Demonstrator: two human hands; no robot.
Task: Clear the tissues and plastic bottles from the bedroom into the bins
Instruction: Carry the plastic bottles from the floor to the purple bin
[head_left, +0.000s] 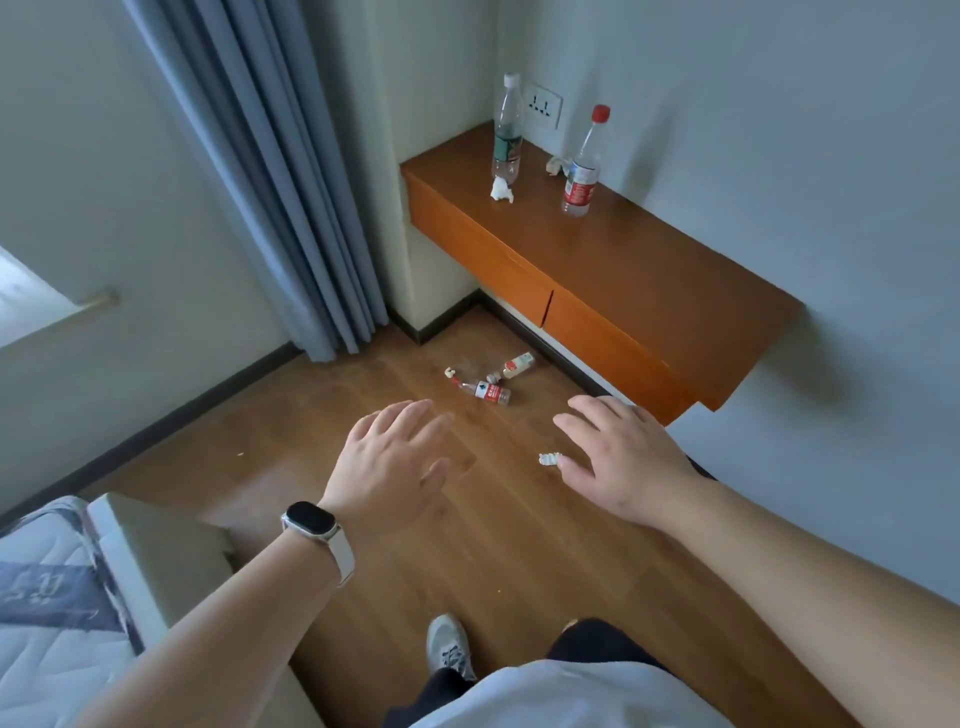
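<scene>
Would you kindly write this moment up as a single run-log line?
left hand open, empty | right hand open, empty | shelf: green-label bottle, red-cap bottle upright | floor: two bottles lying, tissue | bins unseen

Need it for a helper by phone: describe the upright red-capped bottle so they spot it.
Find the orange shelf by the curtain. Two bottles stand there: the red-capped bottle is farther from the curtain, red-labelled, unlike the white-capped bottle.

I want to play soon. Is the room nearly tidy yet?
Not yet. Nothing looks cleared. The left hand and right hand are open, empty. On the shelf: green-label bottle, red-cap bottle, two tissues. On the floor: two bottles, a tissue. No bin shows.
</scene>
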